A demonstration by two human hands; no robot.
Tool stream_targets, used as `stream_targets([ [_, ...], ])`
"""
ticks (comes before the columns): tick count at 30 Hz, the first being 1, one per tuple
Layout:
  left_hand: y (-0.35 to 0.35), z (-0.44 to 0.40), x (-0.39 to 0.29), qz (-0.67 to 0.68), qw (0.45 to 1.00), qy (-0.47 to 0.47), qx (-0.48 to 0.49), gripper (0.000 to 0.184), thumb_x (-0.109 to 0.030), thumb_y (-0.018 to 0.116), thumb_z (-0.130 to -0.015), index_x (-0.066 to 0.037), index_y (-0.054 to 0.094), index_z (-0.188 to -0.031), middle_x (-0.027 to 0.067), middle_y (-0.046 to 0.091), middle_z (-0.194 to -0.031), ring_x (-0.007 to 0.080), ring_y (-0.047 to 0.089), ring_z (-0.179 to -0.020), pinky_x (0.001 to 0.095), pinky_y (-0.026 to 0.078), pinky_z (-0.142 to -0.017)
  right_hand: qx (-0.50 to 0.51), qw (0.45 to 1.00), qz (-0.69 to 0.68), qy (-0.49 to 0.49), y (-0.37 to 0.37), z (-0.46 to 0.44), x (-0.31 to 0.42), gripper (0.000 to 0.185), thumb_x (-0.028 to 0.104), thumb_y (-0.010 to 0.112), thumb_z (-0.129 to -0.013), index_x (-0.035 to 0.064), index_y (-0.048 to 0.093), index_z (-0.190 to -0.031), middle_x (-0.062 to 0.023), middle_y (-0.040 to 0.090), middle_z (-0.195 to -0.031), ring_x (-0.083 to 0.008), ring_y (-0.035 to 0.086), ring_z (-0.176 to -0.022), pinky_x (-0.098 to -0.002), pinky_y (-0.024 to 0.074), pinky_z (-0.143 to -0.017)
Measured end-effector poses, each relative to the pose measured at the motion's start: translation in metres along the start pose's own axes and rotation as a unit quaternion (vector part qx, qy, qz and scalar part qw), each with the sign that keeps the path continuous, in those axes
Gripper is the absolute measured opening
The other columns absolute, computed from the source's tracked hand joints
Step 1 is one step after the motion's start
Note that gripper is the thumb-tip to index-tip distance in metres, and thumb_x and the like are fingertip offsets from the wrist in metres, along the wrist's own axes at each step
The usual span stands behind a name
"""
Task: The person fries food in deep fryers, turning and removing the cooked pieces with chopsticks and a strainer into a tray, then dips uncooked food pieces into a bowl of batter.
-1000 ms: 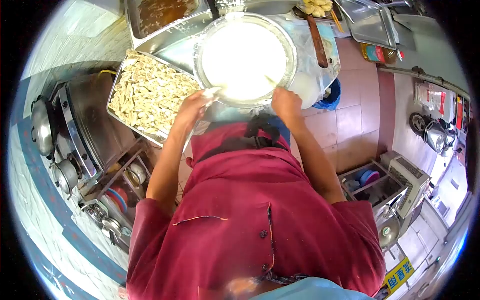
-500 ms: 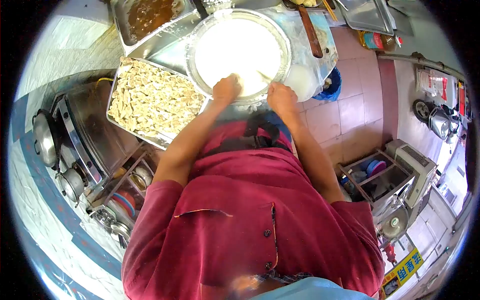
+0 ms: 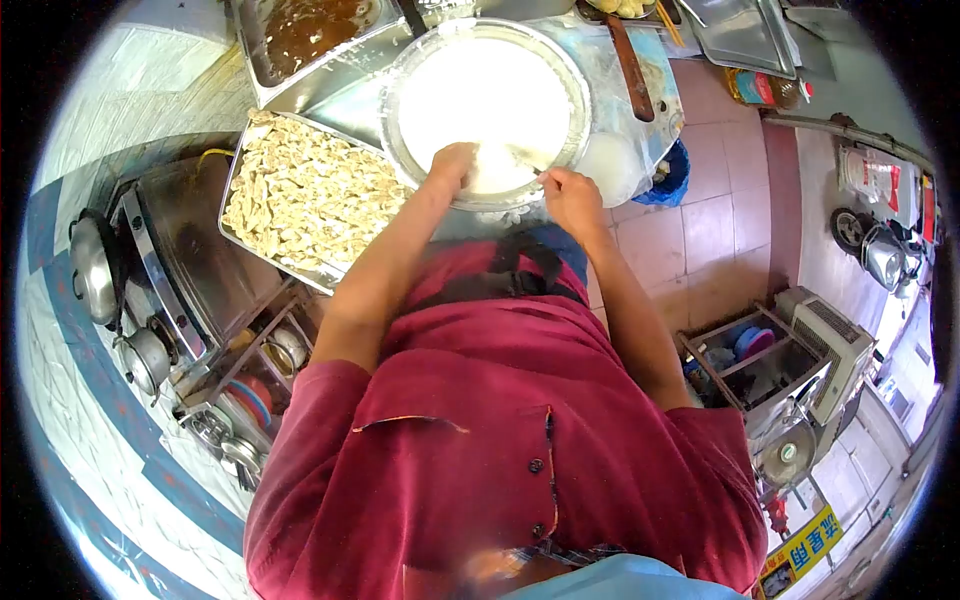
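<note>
A wide metal basin [image 3: 583, 95] stands before me, holding white powder like flour [image 3: 480, 95] that is washed out by glare. Inside its near edge is my left hand [image 3: 455, 165], its fingers lost in the brightness and the powder. My right hand [image 3: 573, 198] is closed at the near right rim, pinching the end of a thin, pale thing that slants into the basin; its kind does not show. Left of the basin, a metal tray [image 3: 232, 232] is filled with pale, flour-coated pieces [image 3: 310, 195].
A pan with brown liquid [image 3: 310, 35] sits at the back left. A brown-handled tool [image 3: 630, 75] lies on the table right of the basin, near a blue bin [image 3: 672, 175]. An oil bottle [image 3: 765, 88] is farther right. A lidded pot [image 3: 93, 270] stands far left.
My right hand has shifted slightly, and more of the thin pale thing shows at its fingertips. My left hand stays inside the basin's near edge. The whole view has moved a little.
</note>
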State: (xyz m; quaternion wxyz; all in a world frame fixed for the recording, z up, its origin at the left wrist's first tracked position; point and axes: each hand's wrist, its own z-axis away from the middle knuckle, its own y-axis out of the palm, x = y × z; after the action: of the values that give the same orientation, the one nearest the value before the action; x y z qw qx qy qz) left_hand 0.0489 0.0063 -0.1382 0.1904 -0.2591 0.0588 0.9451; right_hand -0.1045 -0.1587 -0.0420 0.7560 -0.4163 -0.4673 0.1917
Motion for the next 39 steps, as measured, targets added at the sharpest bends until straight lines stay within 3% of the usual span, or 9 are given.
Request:
stream_targets([
  [4, 0.004, 0.019, -0.016, 0.047, 0.996, -0.073, 0.031, 0.015, -0.025, 0.061, -0.092, -0.01, 0.066, -0.094, -0.0049, 0.042, -0.059, 0.0064, 0.038, -0.044, 0.022, 0.032, -0.038, -0.038, 0.997, 0.014, 0.064, -0.008, -0.008, 0.015, 0.028, 0.025, 0.049, -0.091, 0.0069, 0.069, -0.087, -0.0226, 0.068, -0.087, -0.0422, 0.065, -0.081, -0.0512, 0.0506, -0.076],
  [10, 0.005, 0.026, -0.019, 0.105, 0.989, -0.092, 0.042, 0.018, -0.023, 0.059, -0.093, -0.007, 0.066, -0.088, 0.0, 0.055, -0.061, 0.0055, 0.035, -0.037, 0.0183, 0.026, -0.03, 0.03, 0.979, 0.192, 0.064, 0.003, -0.003, -0.004, 0.024, 0.028, 0.056, -0.091, 0.0079, 0.066, -0.082, -0.0203, 0.066, -0.076, -0.0409, 0.065, -0.073, -0.0506, 0.0504, -0.068],
  [16, 0.006, 0.014, -0.017, 0.11, 0.984, -0.128, 0.049, 0.016, -0.029, 0.06, -0.093, -0.014, 0.063, -0.089, -0.0053, 0.046, -0.058, 0.0038, 0.036, -0.041, 0.0163, 0.033, -0.033, -0.02, 1.0, -0.016, -0.018, -0.004, 0.009, 0.02, 0.023, 0.029, 0.056, -0.091, 0.0105, 0.066, -0.082, -0.0177, 0.066, -0.076, -0.0409, 0.064, -0.07, -0.0493, 0.0506, -0.066],
  [22, 0.003, 0.025, -0.018, 0.143, 0.982, -0.113, 0.041, 0.02, -0.032, 0.06, -0.093, -0.013, 0.063, -0.088, -0.0061, 0.047, -0.058, 0.0034, 0.038, -0.039, 0.0149, 0.033, -0.033, -0.079, 0.988, 0.125, 0.048, -0.004, -0.009, 0.01, 0.021, 0.028, 0.055, -0.092, 0.0113, 0.066, -0.084, -0.0193, 0.065, -0.071, -0.0423, 0.064, -0.068, -0.0499, 0.0508, -0.064],
  [25, -0.002, 0.025, -0.021, 0.168, 0.972, -0.138, 0.085, 0.021, -0.027, 0.062, -0.091, -0.007, 0.064, -0.085, -0.0006, 0.054, -0.06, 0.0063, 0.039, -0.039, 0.0172, 0.032, -0.031, 0.003, 0.983, 0.184, 0.016, 0.001, -0.003, 0.001, 0.021, 0.028, 0.054, -0.092, 0.0116, 0.066, -0.085, -0.021, 0.065, -0.07, -0.0428, 0.064, -0.069, -0.0506, 0.0509, -0.065],
  [31, -0.004, 0.017, -0.015, 0.155, 0.977, -0.146, 0.008, 0.021, -0.031, 0.064, -0.09, -0.011, 0.059, -0.09, -0.0044, 0.046, -0.06, 0.004, 0.039, -0.043, 0.015, 0.034, -0.033, -0.031, 0.998, 0.051, 0.006, -0.006, 0.007, 0.018, 0.024, 0.025, 0.052, -0.091, 0.0084, 0.065, -0.081, -0.0188, 0.068, -0.076, -0.0415, 0.066, -0.074, -0.0501, 0.0517, -0.068],
  [34, 0.0, 0.024, -0.019, 0.17, 0.977, -0.127, 0.032, 0.022, -0.031, 0.068, -0.088, -0.011, 0.059, -0.088, -0.0031, 0.047, -0.061, 0.0048, 0.04, -0.044, 0.0157, 0.035, -0.033, 0.009, 1.0, 0.005, -0.007, -0.021, 0.007, 0.039, 0.024, 0.026, 0.052, -0.091, 0.0092, 0.067, -0.085, -0.0185, 0.068, -0.08, -0.0417, 0.065, -0.077, -0.0504, 0.0508, -0.072],
  [37, 0.001, 0.038, -0.024, 0.169, 0.977, -0.127, 0.041, 0.023, -0.03, 0.07, -0.086, -0.011, 0.059, -0.089, -0.0024, 0.049, -0.064, 0.0052, 0.041, -0.045, 0.0168, 0.037, -0.035, -0.116, 0.992, -0.029, 0.05, -0.004, -0.009, 0.017, 0.025, 0.027, 0.053, -0.09, 0.0086, 0.069, -0.089, -0.0194, 0.068, -0.082, -0.0411, 0.065, -0.079, -0.0503, 0.0505, -0.073],
  [39, 0.0, 0.04, -0.024, 0.202, 0.968, -0.128, 0.075, 0.023, -0.029, 0.071, -0.086, -0.011, 0.058, -0.09, -0.0022, 0.051, -0.065, 0.0053, 0.041, -0.045, 0.0173, 0.037, -0.037, -0.06, 0.994, 0.024, 0.083, 0.002, -0.011, 0.008, 0.025, 0.028, 0.055, -0.089, 0.0086, 0.071, -0.091, -0.0203, 0.068, -0.084, -0.041, 0.065, -0.082, -0.0496, 0.0502, -0.075],
])
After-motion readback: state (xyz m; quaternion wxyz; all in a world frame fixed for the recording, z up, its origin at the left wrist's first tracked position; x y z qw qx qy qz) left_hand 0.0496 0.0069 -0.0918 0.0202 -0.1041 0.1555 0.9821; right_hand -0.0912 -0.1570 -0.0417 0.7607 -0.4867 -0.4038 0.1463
